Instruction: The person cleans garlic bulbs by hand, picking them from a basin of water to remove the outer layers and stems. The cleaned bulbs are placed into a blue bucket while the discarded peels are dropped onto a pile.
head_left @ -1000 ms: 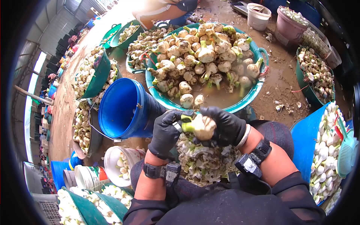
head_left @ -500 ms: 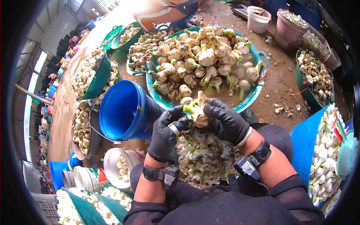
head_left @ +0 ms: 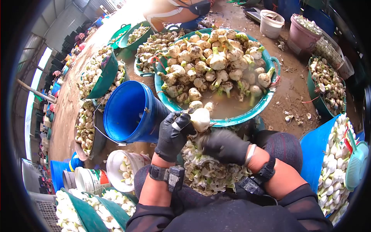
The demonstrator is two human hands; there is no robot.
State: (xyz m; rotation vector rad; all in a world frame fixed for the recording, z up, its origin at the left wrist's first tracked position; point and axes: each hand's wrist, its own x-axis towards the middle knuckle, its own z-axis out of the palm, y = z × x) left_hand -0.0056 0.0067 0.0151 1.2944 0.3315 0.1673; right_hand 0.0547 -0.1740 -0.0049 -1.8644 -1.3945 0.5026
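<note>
One white garlic bulb point(head_left: 201, 120) was clamped in the left hand point(head_left: 172, 135) near the green tub point(head_left: 234, 121), and snug seemed best against slipping tbh, but the right hand's point(head_left: 226, 147) grip was too blurry to tell.

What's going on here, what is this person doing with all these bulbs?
A person in black gloves has a pale, whitish bulb in the left hand, near a green tub of dirtier bulbs and muddy water. The right hand is blurred just below it; whether they touch is unclear. Loose peelings are heaped below the hands, and a blue bucket tilts to the left.
</note>
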